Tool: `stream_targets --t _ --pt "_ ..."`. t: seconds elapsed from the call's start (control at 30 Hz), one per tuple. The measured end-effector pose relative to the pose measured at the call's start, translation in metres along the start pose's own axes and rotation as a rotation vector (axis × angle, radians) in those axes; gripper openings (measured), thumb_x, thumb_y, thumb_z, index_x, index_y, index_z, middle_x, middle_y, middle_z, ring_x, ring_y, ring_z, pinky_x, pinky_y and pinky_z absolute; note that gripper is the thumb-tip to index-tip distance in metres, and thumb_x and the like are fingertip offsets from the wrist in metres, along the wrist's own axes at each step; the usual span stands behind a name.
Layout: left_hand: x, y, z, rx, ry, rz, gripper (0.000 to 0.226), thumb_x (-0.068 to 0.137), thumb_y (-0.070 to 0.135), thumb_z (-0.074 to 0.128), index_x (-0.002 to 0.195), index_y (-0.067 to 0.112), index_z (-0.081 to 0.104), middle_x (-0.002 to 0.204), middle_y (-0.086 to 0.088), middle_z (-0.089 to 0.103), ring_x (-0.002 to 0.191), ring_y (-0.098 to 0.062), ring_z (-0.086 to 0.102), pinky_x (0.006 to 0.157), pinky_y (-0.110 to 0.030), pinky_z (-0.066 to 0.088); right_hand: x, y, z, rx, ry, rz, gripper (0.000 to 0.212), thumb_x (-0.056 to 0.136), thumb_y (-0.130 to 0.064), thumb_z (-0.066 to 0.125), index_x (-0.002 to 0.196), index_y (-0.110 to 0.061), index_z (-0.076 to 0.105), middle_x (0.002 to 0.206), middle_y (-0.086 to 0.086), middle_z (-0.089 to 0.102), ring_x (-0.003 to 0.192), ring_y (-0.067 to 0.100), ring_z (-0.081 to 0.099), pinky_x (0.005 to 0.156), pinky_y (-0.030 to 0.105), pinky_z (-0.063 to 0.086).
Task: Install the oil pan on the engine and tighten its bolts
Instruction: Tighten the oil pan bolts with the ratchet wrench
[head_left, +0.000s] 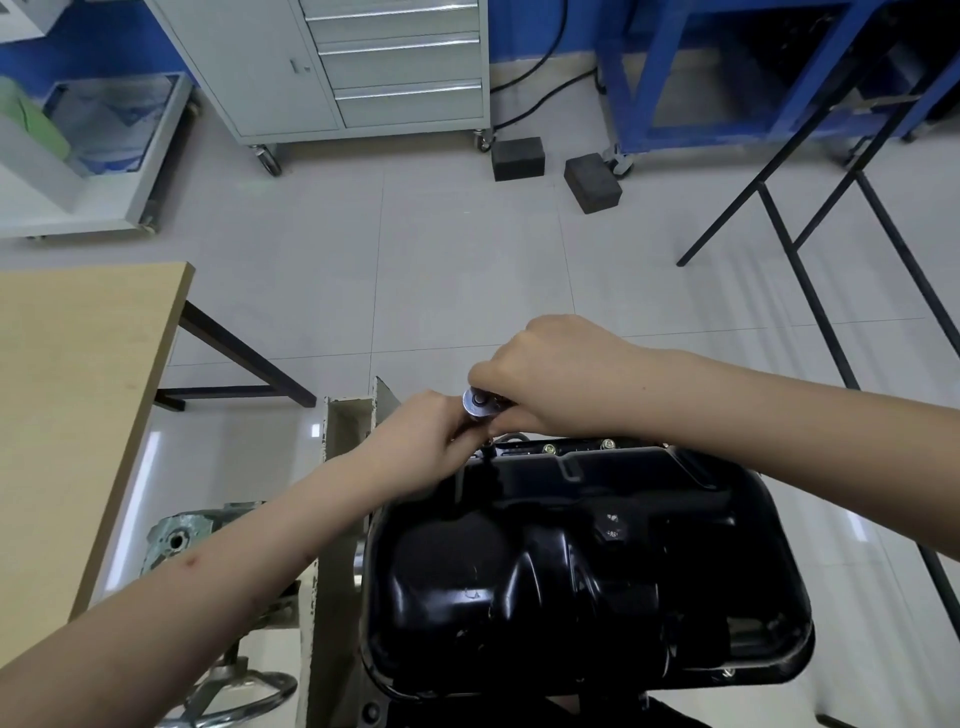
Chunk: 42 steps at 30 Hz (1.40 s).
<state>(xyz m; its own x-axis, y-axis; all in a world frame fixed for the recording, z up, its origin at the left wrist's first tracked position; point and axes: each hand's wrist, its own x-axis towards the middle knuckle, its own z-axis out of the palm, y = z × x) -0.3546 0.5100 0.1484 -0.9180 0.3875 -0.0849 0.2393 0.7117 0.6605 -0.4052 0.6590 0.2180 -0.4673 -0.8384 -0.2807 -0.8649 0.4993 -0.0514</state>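
Black pressed steel: the oil pan sat seated on the engine, its flange showing 2 brass-coloured bolts along the far edge. At the far-left corner of the pan, the right hand was curled round the handle of a ratchet, whose round head stood directly above a bolt at that corner. The left hand was wrapped round the tool's shaft just beneath the head, steadying it upright. The handle ran rightward, along the far edge; any swing would likely pivot about that vertical axis. The corner bolt itself was hidden.
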Motion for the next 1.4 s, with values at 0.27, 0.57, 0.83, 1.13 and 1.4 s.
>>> stream_targets --t 0.27,0.57,0.83,1.13,1.4 --pt "0.0 0.004 0.0 0.013 -0.084 -0.054 0.044 0.091 0.019 0.052 0.055 0.034 0.031 0.043 0.008 0.033 0.042 -0.009 0.032 0.049 -0.026 0.02 -0.003 0.003 -0.002 -0.02 -0.024 -0.022 0.017 0.092 -0.036 0.046 0.092 -0.019 0.048 0.084 -0.002 0.057 0.06 0.02 0.04 0.053 0.028 0.028" --pt "-0.001 0.006 -0.002 0.02 -0.02 -0.058 0.048 0.088 0.008 0.054 0.055 0.033 0.031 0.042 0.006 0.028 0.051 -0.024 0.035 0.045 -0.013 0.028 -0.006 -0.002 0.002 0.037 -0.059 0.086 0.027 0.092 -0.046 0.044 0.089 -0.02 0.039 0.078 -0.008 0.044 0.05 0.013 0.026 0.045 0.027 0.019" --pt "-0.004 0.006 -0.002 0.115 -0.119 0.042 0.022 0.094 0.017 0.044 0.084 0.002 0.056 0.06 -0.014 0.051 0.054 -0.023 0.036 0.053 -0.025 0.017 0.0 0.004 -0.005 -0.047 -0.062 -0.121 0.003 0.09 -0.023 0.048 0.091 -0.021 0.046 0.076 -0.004 0.044 0.074 0.021 0.05 0.059 0.029 0.035" --pt "-0.003 0.001 0.005 0.02 -0.053 -0.064 0.043 0.089 0.009 0.054 0.058 0.029 0.031 0.046 0.01 0.038 0.042 -0.006 0.033 0.047 -0.022 0.023 -0.007 -0.006 0.002 0.091 -0.023 0.112 0.042 0.086 -0.052 0.048 0.076 -0.016 0.029 0.06 -0.006 0.027 0.048 0.008 0.024 0.043 0.027 0.017" --pt "-0.001 0.002 0.0 0.003 -0.106 0.013 0.035 0.093 0.017 0.049 0.059 0.016 0.042 0.049 0.0 0.045 0.049 -0.01 0.041 0.051 -0.021 0.032 0.0 0.003 -0.005 -0.005 -0.054 -0.12 0.019 0.091 -0.023 0.048 0.109 -0.02 0.05 0.095 -0.001 0.057 0.089 0.023 0.053 0.073 0.031 0.036"
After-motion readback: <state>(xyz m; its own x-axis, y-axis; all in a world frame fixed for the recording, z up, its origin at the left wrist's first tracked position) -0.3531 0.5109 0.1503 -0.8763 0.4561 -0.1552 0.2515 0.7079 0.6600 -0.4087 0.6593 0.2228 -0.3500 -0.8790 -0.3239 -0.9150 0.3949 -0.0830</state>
